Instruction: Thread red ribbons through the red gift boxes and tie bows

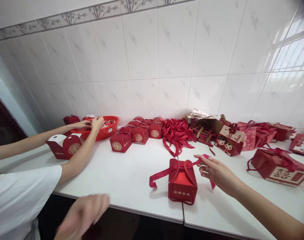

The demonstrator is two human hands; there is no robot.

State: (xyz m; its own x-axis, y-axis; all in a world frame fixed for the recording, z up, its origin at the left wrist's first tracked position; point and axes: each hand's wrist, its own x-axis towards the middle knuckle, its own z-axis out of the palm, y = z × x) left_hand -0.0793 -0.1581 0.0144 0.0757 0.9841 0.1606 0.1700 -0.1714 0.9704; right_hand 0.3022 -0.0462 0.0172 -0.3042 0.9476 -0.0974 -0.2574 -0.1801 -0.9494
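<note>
A red gift box point(183, 186) with gold lettering stands upright near the table's front edge, its curved top flaps folded together. A dark red ribbon point(163, 173) runs through the top, one loose end lying out to the left. At the box's right side, my right hand point(214, 171) pinches the ribbon's other part between thumb and fingers, with its tail hanging below. My left hand point(85, 213) is off the front edge at the lower left, apart from the box and smeared by motion, so its fingers cannot be made out.
A co-worker's hands point(93, 124) reach over an orange-red basin point(102, 134) at left, beside an unfolded box point(63, 146). Closed red boxes point(140, 133) and a ribbon heap point(178, 131) line the wall. Several decorated boxes point(279, 166) stand right. A seam point(183, 213) splits the tabletop.
</note>
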